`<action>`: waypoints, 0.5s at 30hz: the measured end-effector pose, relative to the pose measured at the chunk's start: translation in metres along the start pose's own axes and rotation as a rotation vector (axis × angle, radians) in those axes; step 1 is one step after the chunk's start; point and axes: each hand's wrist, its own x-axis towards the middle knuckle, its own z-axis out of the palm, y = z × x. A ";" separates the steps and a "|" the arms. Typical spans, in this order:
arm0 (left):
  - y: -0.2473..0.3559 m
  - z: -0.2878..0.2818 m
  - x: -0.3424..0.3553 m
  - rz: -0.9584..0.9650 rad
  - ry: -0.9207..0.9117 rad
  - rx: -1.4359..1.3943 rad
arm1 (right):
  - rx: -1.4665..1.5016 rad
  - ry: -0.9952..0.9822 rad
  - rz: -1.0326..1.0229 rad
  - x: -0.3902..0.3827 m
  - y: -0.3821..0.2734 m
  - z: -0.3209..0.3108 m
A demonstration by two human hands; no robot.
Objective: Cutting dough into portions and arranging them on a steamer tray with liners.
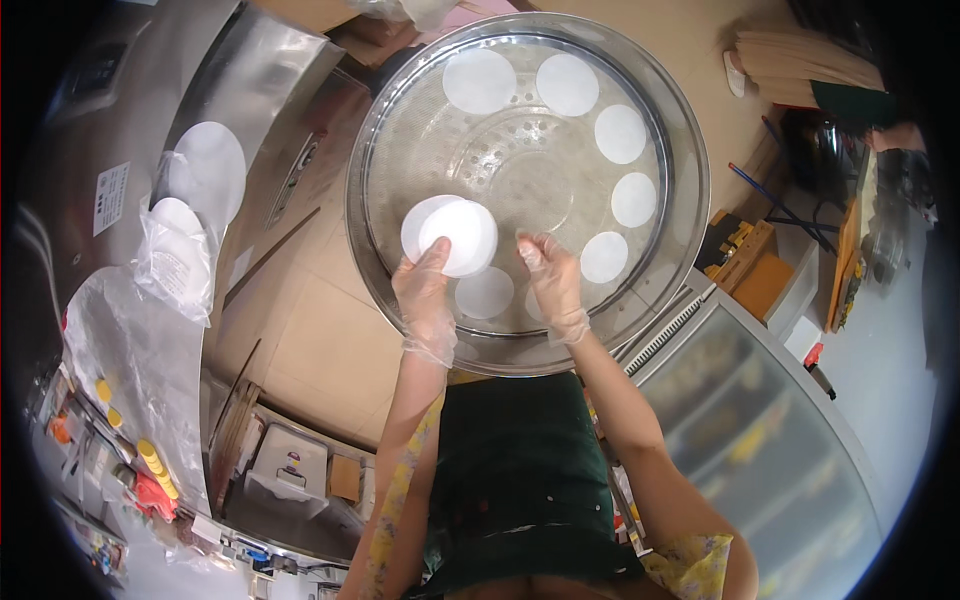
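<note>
My left hand (425,285), in a clear glove, is closed on a stack of white paper discs (462,225) above the left part of a large round perforated metal steamer tray (365,180). Just right of the stack, my gloved right hand (550,280) is closed, thumb and fingers curled together; I cannot make out what, if anything, is between them. Single white discs (567,85) lie flat in the tray along its top, right and lower edges, partly hidden at the bottom by my hands.
Steel counter (270,60) at left holds more discs (208,170), some in plastic bags (175,265). A glass-topped cabinet (750,420) is at lower right. Wooden boxes (760,270) stand right of the tray. At upper right, another person's hand (895,138) shows at the frame's edge.
</note>
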 end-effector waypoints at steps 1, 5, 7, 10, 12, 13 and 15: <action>0.000 0.000 -0.002 -0.029 -0.031 -0.038 | 0.276 -0.040 0.125 0.005 -0.019 -0.001; 0.002 0.003 -0.010 -0.027 -0.048 -0.060 | 0.451 -0.318 0.430 0.021 -0.022 0.002; 0.008 0.000 -0.013 0.003 -0.012 -0.046 | 0.503 -0.278 0.415 0.015 -0.025 0.006; 0.023 -0.001 -0.019 0.073 0.048 0.113 | 0.608 -0.208 0.406 0.012 -0.026 0.017; 0.037 0.000 -0.026 0.217 0.168 0.236 | 0.660 -0.184 0.410 0.011 -0.029 0.024; 0.042 -0.004 -0.025 0.217 0.172 0.234 | 0.555 -0.162 0.354 0.013 -0.031 0.028; 0.058 -0.018 -0.018 0.376 0.252 0.110 | 0.448 -0.140 0.298 0.016 -0.026 0.039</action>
